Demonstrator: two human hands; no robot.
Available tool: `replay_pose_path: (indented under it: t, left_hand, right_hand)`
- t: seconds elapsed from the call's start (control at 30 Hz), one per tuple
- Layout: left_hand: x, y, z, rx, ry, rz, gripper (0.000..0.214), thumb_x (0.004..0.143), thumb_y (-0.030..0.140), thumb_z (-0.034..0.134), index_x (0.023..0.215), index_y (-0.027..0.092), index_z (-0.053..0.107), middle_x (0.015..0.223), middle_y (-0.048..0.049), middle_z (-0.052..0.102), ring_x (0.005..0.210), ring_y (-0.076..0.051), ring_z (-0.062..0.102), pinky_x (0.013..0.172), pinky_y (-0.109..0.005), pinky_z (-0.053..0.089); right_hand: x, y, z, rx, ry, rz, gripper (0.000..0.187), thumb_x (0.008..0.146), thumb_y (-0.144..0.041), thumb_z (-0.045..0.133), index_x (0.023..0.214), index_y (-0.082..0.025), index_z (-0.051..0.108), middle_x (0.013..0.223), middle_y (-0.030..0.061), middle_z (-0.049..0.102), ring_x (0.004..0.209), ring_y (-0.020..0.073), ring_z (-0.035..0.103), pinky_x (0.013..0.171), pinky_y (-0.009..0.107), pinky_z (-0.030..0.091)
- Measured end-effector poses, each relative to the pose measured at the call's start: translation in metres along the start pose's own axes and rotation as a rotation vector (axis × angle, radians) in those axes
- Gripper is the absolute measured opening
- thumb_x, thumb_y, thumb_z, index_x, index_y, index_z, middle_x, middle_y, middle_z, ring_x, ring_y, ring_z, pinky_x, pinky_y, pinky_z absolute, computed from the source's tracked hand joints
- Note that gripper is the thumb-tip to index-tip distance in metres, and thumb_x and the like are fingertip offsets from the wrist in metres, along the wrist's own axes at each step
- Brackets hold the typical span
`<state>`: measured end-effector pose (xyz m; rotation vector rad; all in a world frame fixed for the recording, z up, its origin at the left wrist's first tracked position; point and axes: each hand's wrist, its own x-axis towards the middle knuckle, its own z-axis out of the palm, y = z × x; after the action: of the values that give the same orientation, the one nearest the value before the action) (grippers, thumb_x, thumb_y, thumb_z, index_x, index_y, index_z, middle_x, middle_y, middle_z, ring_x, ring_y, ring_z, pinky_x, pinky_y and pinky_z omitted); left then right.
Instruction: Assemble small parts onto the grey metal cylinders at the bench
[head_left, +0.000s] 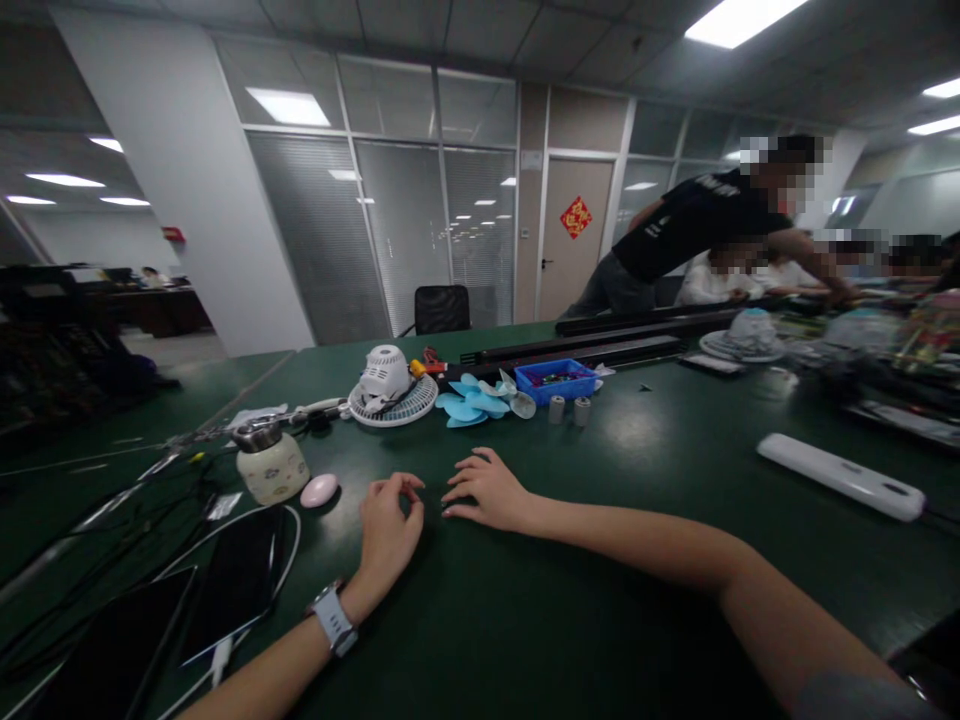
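No grasp begun, I'd say: left hand (pixel 388 525) loosely curled, right hand (pixel 491 496) half-spread, fingers seemingly empty; light-blue plastic fan blades (pixel 474 404) would need a forward reach.

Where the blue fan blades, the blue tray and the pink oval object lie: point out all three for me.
Blue fan blades (pixel 472 402): head view, middle of the pile.
Blue tray (pixel 561 391): head view, outside of its near wall.
Pink oval object (pixel 319 490): head view, its upper surface.

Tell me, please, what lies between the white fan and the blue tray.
In the head view, light-blue fan blades and translucent blades lie between the white fan and blue tray.
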<state>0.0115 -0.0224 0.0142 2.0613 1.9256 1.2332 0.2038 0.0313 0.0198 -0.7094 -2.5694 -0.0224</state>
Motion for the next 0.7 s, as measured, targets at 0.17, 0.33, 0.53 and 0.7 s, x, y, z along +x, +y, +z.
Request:
replay_pose_path:
  t: [0.17, 0.33, 0.53, 0.7]
  left_hand:
    - [0.001, -0.002, 0.001, 0.0, -0.016, 0.002, 0.02, 0.073, 0.016, 0.048, 0.089, 0.022, 0.059, 0.078, -0.0025, 0.062, 0.089, -0.025, 0.054, 0.08, -0.038, 0.041]
    - [0.001, -0.008, 0.003, -0.009, -0.045, -0.005, 0.021, 0.075, 0.017, 0.049, 0.092, 0.022, 0.059, 0.08, -0.003, 0.062, 0.091, -0.025, 0.054, 0.078, -0.037, 0.042]
    - [0.002, -0.006, 0.003, 0.0, -0.03, -0.001, 0.019, 0.076, 0.015, 0.048, 0.09, 0.022, 0.059, 0.082, -0.0029, 0.063, 0.092, -0.024, 0.054, 0.082, -0.038, 0.042]
    - [0.002, -0.005, 0.002, -0.018, -0.012, 0.006, 0.018, 0.076, 0.015, 0.048, 0.089, 0.022, 0.059, 0.083, -0.0025, 0.064, 0.092, -0.024, 0.054, 0.083, -0.038, 0.042]
  right_hand:
    - [-0.003, 0.014, -0.004, -0.01, 0.072, 0.017, 0.018, 0.086, -0.042, 0.063, 0.093, -0.029, 0.074, 0.105, 0.0014, 0.072, 0.111, 0.0206, 0.056, 0.102, 0.045, 0.028]
    - [-0.018, 0.074, -0.056, -0.154, 0.248, 0.336, 0.02, 0.087, -0.039, 0.06, 0.093, -0.025, 0.073, 0.101, 0.0042, 0.073, 0.105, 0.0231, 0.059, 0.097, 0.044, 0.03]
    - [-0.044, 0.164, -0.096, -0.438, 0.185, 0.736, 0.026, 0.088, -0.037, 0.054, 0.095, -0.022, 0.073, 0.097, 0.0081, 0.073, 0.097, 0.0264, 0.062, 0.09, 0.04, 0.033]
    - [-0.051, 0.188, -0.09, -0.529, 0.12, 0.81, 0.03, 0.089, -0.039, 0.051, 0.098, -0.018, 0.07, 0.092, 0.0101, 0.073, 0.091, 0.0258, 0.065, 0.087, 0.039, 0.035]
